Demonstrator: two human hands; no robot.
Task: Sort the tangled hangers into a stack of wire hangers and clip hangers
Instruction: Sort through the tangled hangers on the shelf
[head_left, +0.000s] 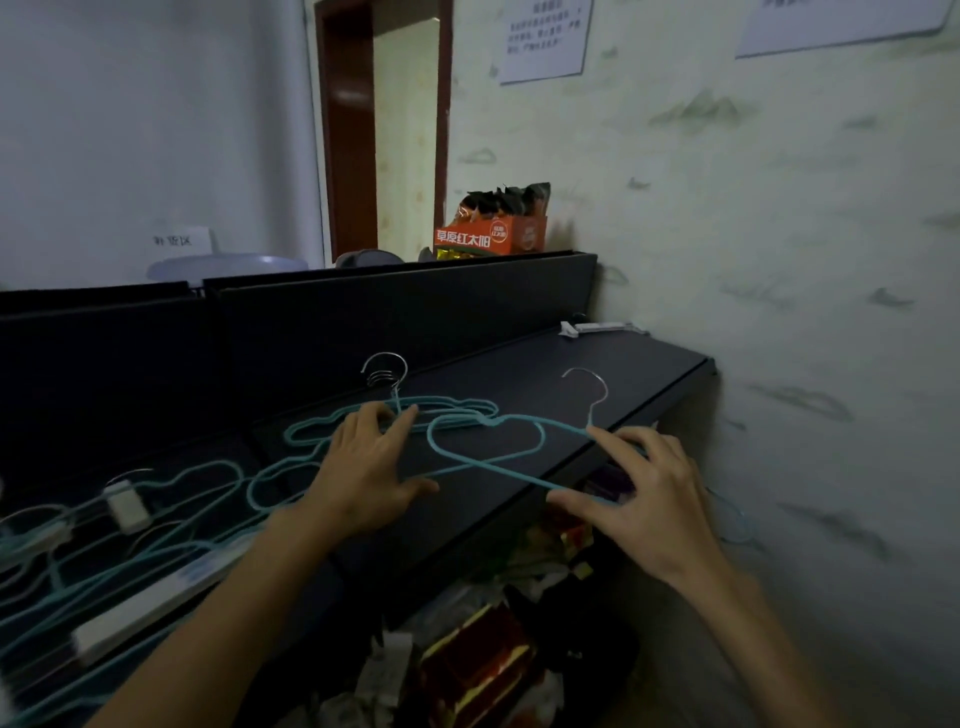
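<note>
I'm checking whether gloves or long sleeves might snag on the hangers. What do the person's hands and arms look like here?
Both the left hand and the right hand are bare: no gloves, rings or watch visible. Both forearms are bare too, with no sleeve showing anywhere in view. The fingers look slender, with short nails.

We stretch both our bare arms out in front of us. Our left hand (366, 470) lies palm down, with the back of it facing up. Its fingers (400, 423) are spread and point away from us, and the thumb sticks out to the right. Our right hand (652, 501) is palm down too, a little lower and well apart from the left one. Its fingers (615, 441) reach to the left and curl a bit, and the thumb points left under them, in a loose grip. Both wrists are straight.
</note>
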